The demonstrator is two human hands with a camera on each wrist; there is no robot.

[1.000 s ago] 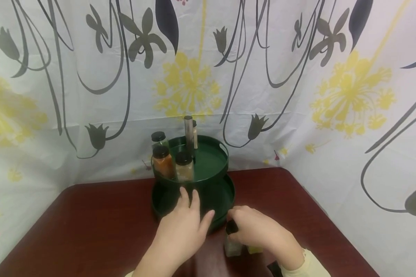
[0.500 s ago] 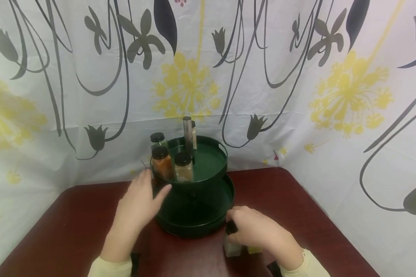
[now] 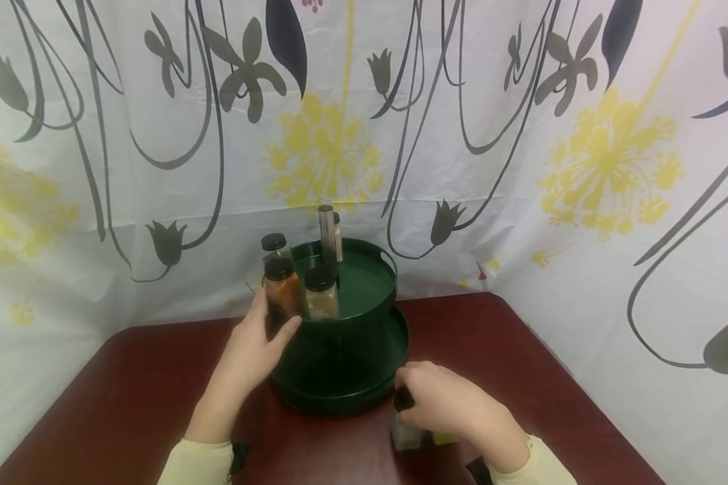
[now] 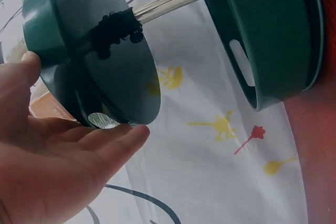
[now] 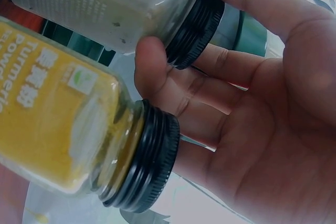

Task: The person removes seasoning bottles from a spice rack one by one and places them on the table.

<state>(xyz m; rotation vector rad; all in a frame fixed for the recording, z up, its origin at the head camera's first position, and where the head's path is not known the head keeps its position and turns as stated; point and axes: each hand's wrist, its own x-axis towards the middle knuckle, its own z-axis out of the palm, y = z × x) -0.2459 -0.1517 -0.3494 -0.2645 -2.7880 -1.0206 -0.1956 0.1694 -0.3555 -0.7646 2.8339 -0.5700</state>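
I'd say a corner of a home: flowered fabric [image 3: 491,202] hangs far and right around a reddish-brown table [image 3: 473,343], a turmeric powder jar [image 5: 58,114] near right.

A white cloth [image 3: 437,162] hung behind the reddish-brown surface [image 3: 127,391] and along its right side, printed with curling grey stems [image 3: 221,155], grey tulips [image 3: 166,242], large yellow flower heads [image 3: 327,155] and small red blossoms [image 4: 258,132].

Head view forward, downward, wrist views close-up; green stand [image 3: 352,323] shared by head, left wrist
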